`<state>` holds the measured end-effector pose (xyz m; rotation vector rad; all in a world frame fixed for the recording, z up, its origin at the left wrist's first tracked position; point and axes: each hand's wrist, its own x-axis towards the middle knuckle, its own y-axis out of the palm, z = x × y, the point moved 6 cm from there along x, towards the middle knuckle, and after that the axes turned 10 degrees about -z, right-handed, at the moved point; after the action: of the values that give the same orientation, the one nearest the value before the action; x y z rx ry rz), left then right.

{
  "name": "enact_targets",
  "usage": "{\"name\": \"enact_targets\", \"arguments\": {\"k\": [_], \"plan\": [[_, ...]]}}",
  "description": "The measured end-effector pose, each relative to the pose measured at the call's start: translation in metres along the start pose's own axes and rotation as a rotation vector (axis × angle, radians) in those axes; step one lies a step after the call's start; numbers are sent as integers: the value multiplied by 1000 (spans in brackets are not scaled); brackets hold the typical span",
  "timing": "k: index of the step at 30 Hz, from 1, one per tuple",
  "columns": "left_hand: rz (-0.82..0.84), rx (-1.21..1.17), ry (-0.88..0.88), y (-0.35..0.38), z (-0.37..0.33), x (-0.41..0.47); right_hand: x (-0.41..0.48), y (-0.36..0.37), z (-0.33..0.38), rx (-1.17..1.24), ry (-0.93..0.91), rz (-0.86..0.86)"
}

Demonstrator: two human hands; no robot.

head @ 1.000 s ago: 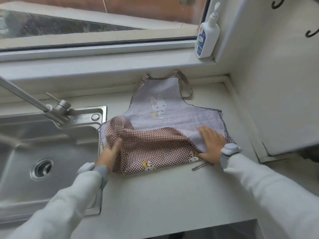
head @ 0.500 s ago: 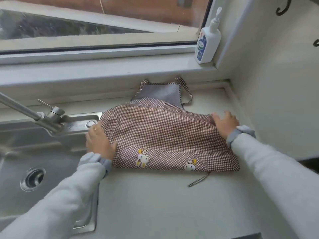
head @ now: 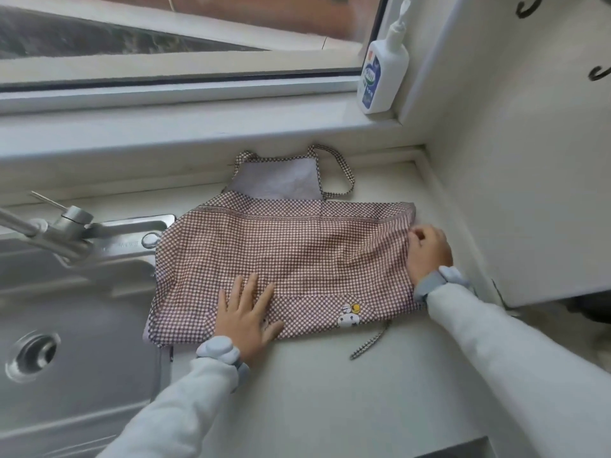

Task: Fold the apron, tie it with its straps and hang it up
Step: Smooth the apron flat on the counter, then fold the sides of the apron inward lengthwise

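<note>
A pale kitchen counter (head: 330, 391) runs under a big window. On it lies the brown and white checked cloth apron (head: 297, 256), folded over once so its bottom part covers most of the grey bib (head: 281, 180). The bib and the checked neck loop (head: 337, 173) stick out at the far side, away from both hands.

The left hand (head: 244, 315) lies flat on the near edge of the apron, fingers spread wide, pressing the cloth down and holding nothing. The right hand (head: 428, 252) is at the right edge of the apron, and its fingertips pinch a bit of the cloth there. Between the two hands, close to the near edge, is a small white bunny picture (head: 348, 317). A thin checked strap (head: 370, 342) pokes out from under the apron onto the counter, just beside that bunny.

Left of the left hand is a shiny metal sink (head: 72, 325) with a metal tap (head: 59, 229). The apron's left edge hangs over the sink rim. A white pump bottle (head: 383, 67) stands on the window sill, far from the right hand.
</note>
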<state>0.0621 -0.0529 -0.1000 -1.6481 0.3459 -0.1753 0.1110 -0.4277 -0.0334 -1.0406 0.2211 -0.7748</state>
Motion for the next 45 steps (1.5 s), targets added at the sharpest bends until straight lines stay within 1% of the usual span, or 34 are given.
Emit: {"name": "enact_targets", "arguments": {"k": [1, 3, 4, 6, 8, 9, 11, 13, 15, 18, 21, 24, 27, 29, 30, 31, 33, 34, 35, 36, 37, 38, 39, 40, 41, 42, 43, 44, 45], "plan": [[-12, 11, -16, -2, 3, -2, 3, 0, 12, 57, -41, 4], [-37, 34, -72, -5, 11, -7, 7, 5, 25, 54, -71, 55], [-56, 35, -106, -7, 14, -12, 7, 10, 26, 37, -45, 88], [-88, 34, -159, -11, 17, -19, 0, 16, 16, -32, 67, 119], [-123, 25, -164, -17, 10, -16, -16, 16, -2, -207, 199, 140], [-148, 7, -141, -22, 3, -10, -25, 16, -10, -276, 240, 175], [-172, -50, -44, -30, -20, 10, -42, 17, -20, -296, 270, 252], [-126, -69, 41, -24, -44, 27, -50, 19, -30, -253, 291, 317], [-63, -50, 79, -7, -59, 31, -52, 21, -37, -278, 258, 399], [-56, -16, 139, 16, -62, 20, -51, 20, -47, -275, 248, 484], [-94, -44, 139, 7, -70, 18, -52, 7, -53, -179, 281, 483], [-67, -75, 99, 4, -88, 25, -45, -19, -41, -55, 285, 428], [-8, -94, 149, 15, -111, 25, -42, -42, 3, 205, 251, 413], [4, -151, 160, 13, -128, 25, -48, -48, 46, 368, 167, 429], [-9, -196, 148, 8, -134, 25, -55, -47, 69, 399, 104, 441], [-18, -259, 111, 1, -134, 24, -65, -43, 91, 406, 24, 446], [-133, -430, 17, -20, -119, 24, -91, -28, 130, 375, -156, 469], [-195, -552, -89, -32, -102, 23, -109, -17, 145, 346, -227, 503], [-216, -679, -239, -43, -80, 23, -127, -4, 155, 306, -283, 555], [-199, -816, -419, -50, -55, 22, -145, 11, 162, 248, -334, 613], [-122, -1020, -632, -48, -35, 23, -160, 23, 161, 177, -379, 671], [-46, -1298, -846, -44, -17, 23, -175, 35, 159, 104, -418, 734], [47, -1527, -997, -40, -5, 21, -189, 46, 156, 52, -435, 801], [119, -1619, -1046, -37, 4, 21, -201, 54, 154, 34, -431, 870], [202, -1520, -951, -38, 12, 23, -211, 61, 151, 37, -423, 916], [260, -1316, -806, -40, 17, 23, -215, 64, 150, 59, -425, 919], [241, -1085, -692, -37, 21, 23, -215, 64, 146, 71, -435, 879], [188, -920, -625, -37, 23, 23, -210, 63, 138, 69, -450, 812], [128, -842, -588, -37, 23, 22, -204, 61, 129, 45, -484, 727]]}}
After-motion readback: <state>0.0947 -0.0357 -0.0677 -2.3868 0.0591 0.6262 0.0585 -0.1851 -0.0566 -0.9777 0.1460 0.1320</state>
